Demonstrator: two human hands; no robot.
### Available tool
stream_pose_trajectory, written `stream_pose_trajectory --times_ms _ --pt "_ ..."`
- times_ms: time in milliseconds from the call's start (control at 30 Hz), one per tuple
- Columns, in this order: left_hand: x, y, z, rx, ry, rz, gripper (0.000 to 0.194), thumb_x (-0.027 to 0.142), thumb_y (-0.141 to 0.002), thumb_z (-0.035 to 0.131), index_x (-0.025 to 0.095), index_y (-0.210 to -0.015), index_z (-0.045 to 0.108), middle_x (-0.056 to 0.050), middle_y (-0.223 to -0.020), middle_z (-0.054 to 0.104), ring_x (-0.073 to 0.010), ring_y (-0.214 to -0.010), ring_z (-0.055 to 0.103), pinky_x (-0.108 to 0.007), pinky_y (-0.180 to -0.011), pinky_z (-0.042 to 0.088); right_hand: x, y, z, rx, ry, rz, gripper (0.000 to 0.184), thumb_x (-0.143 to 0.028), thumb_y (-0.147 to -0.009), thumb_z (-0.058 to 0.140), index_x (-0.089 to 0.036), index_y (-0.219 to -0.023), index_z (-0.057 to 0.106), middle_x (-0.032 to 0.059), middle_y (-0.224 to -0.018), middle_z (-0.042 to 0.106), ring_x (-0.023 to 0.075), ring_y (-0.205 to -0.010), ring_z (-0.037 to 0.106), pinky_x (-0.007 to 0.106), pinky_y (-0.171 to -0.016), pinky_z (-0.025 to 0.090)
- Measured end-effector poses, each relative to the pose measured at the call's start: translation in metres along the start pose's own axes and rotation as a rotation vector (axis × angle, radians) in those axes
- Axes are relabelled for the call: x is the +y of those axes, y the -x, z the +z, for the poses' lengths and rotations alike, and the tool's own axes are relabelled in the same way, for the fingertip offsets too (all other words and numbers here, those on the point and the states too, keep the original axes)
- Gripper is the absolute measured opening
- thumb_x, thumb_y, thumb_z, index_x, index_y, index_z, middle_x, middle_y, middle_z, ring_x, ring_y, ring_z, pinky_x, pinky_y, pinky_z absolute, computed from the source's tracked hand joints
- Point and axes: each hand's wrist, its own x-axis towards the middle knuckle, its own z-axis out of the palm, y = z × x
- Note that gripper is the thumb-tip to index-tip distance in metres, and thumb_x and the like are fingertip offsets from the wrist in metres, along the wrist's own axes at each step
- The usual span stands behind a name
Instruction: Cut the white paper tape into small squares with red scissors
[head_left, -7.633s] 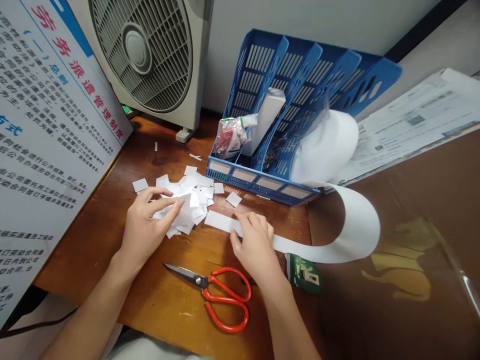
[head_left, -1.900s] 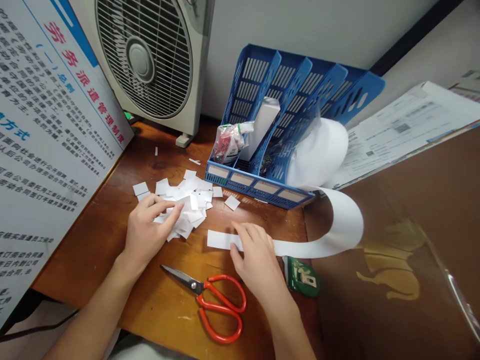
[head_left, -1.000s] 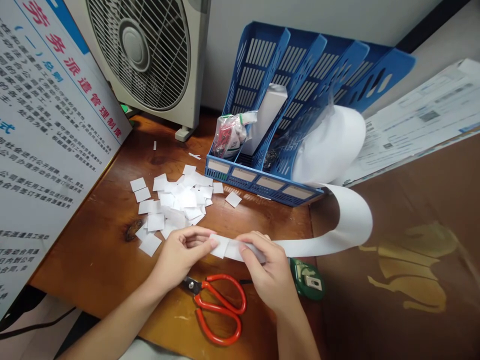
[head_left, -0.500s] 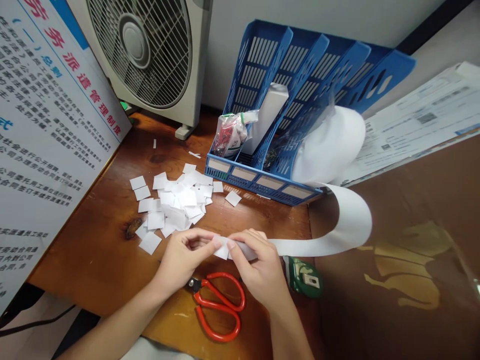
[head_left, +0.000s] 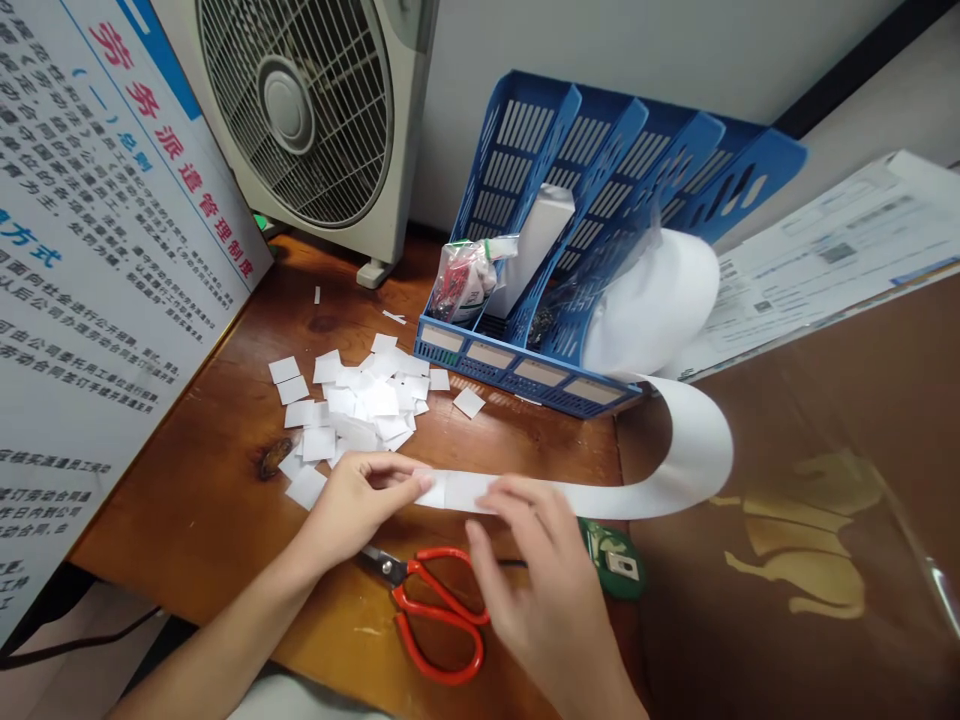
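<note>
My left hand (head_left: 367,505) pinches the free end of a long white paper strip (head_left: 637,500), which shows a crease close to my fingers. The strip curls round on the right and runs back to a white roll (head_left: 660,300) in the blue file rack. Beside the strip my right hand (head_left: 544,575) has its fingers apart and slightly blurred, with nothing held. Below the strip lie scissors with red handles (head_left: 442,610), partly behind my right hand. A heap of white paper squares (head_left: 375,395) is spread beyond my left hand.
A blue file rack (head_left: 525,375) with a white box (head_left: 536,245) and a plastic bag (head_left: 469,285) stands at the back. A box fan (head_left: 300,110) and a printed board (head_left: 112,250) are on the left. A green tape measure (head_left: 615,560) lies right of my right hand.
My right hand has let go of the strip and drawn back toward me, its fingers spreading. My left hand still pinches the strip's end. The view has shifted slightly.
</note>
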Motion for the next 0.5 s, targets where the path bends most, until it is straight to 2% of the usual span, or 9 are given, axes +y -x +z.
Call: stream_pose_trajectory --times_ms 67,100,133,200,267,333,433,500 --pt "0.001 -0.001 -0.006 0.041 -0.042 0.001 0.019 0.036 -0.083 0.078 0.018 -0.087 0.083 -0.005 -0.08 0.081 -0.019 -0.068 0.071 -0.026 -0.063 0.051 -0.012 0.024 0.005 -0.231 -0.028 -0.003 0.02 -0.007 -0.091 0.051 -0.023 -0.1 0.059 0.0055 -0.096 0.065 0.0204 -0.085 0.064 0.03 -0.076 0.053" --pt "0.001 -0.002 -0.009 0.053 -0.06 0.007 0.019 0.036 -0.083 0.078 0.018 -0.086 0.083 -0.005 -0.079 0.081 -0.0188 -0.068 0.07 -0.025 -0.063 0.051 -0.016 0.037 0.01 -0.29 0.039 0.022 0.031 -0.003 -0.084 0.049 -0.022 -0.105 0.06 0.0067 -0.099 0.067 0.0221 -0.083 0.065 0.032 -0.073 0.054" --pt "0.001 -0.002 -0.012 0.057 -0.075 0.012 0.018 0.036 -0.083 0.078 0.018 -0.086 0.083 -0.005 -0.079 0.081 -0.0188 -0.069 0.07 -0.025 -0.063 0.05 -0.02 0.048 0.018 -0.299 0.121 0.032 0.046 0.0 -0.075 0.047 -0.02 -0.115 0.06 0.0094 -0.106 0.069 0.0249 -0.087 0.067 0.034 -0.073 0.056" --pt "0.001 -0.003 -0.016 0.057 -0.093 0.024 0.018 0.036 -0.083 0.078 0.019 -0.085 0.082 -0.005 -0.081 0.081 -0.0189 -0.07 0.07 -0.025 -0.064 0.05 -0.023 0.066 0.035 -0.298 0.244 0.074 0.057 0.002 -0.07 0.046 -0.017 -0.122 0.06 0.0123 -0.114 0.071 0.0284 -0.092 0.069 0.037 -0.075 0.057" --pt "0.001 -0.004 -0.018 0.053 -0.095 0.035 0.018 0.036 -0.083 0.078 0.019 -0.085 0.082 -0.004 -0.082 0.081 -0.0188 -0.07 0.07 -0.025 -0.065 0.051 -0.024 0.072 0.049 -0.286 0.313 0.107 0.055 0.002 -0.07 0.048 -0.017 -0.12 0.062 0.0128 -0.111 0.073 0.0306 -0.09 0.069 0.04 -0.075 0.057" --pt "0.003 -0.005 -0.017 0.055 -0.086 0.043 0.016 0.035 -0.083 0.078 0.019 -0.084 0.081 -0.004 -0.08 0.08 -0.0184 -0.069 0.07 -0.025 -0.064 0.052 -0.023 0.07 0.054 -0.285 0.338 0.126 0.047 0.0 -0.072 0.052 -0.018 -0.115 0.064 0.0126 -0.103 0.073 0.0316 -0.085 0.069 0.042 -0.072 0.057" --pt "0.006 -0.006 -0.015 0.066 -0.064 0.046 0.014 0.033 -0.081 0.078 0.02 -0.083 0.081 -0.003 -0.074 0.078 -0.0181 -0.065 0.069 -0.026 -0.062 0.052 -0.015 0.069 0.045 -0.332 0.284 0.177 0.044 0.0 -0.068 0.052 -0.022 -0.103 0.066 0.01 -0.095 0.072 0.0312 -0.084 0.068 0.041 -0.071 0.057" --pt "0.007 -0.007 -0.014 0.072 -0.047 0.038 0.013 0.032 -0.08 0.079 0.019 -0.081 0.081 -0.002 -0.071 0.077 -0.0182 -0.063 0.069 -0.026 -0.061 0.053 -0.008 0.078 0.033 -0.39 0.094 0.283 0.046 -0.002 -0.063 0.052 -0.026 -0.1 0.066 0.0068 -0.094 0.07 0.0287 -0.085 0.068 0.037 -0.071 0.056"
